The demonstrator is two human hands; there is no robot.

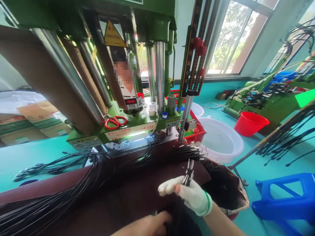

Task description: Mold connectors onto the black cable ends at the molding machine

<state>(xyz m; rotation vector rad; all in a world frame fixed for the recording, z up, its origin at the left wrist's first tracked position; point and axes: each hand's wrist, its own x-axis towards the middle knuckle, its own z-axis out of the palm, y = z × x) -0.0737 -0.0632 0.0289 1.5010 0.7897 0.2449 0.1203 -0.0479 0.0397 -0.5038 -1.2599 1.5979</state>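
Note:
My right hand (194, 195), in a white knitted glove with green trim and a bare thumb tip, grips a small bundle of black cables (189, 175). Their silvery metal ends point up above the fingers, and the dark lengths hang down below. At the bottom edge my bare left hand (154, 224) is close beside the hanging cables, its fingers curled and somewhat blurred; what they hold is hidden. Behind the gloved hand, a larger pile of black cables (182, 153) with metal tips lies on the dark red worktable (137, 190). More long black cables (61, 200) sweep across the left side.
A green press machine (133, 123) with steel columns rises ahead, with red-handled scissors (115, 122) on its base. To the right are a lined bin (242, 191), a white tub (235, 141), a red bucket (251, 123) and a blue stool (283, 200). A person (128, 88) is behind the press.

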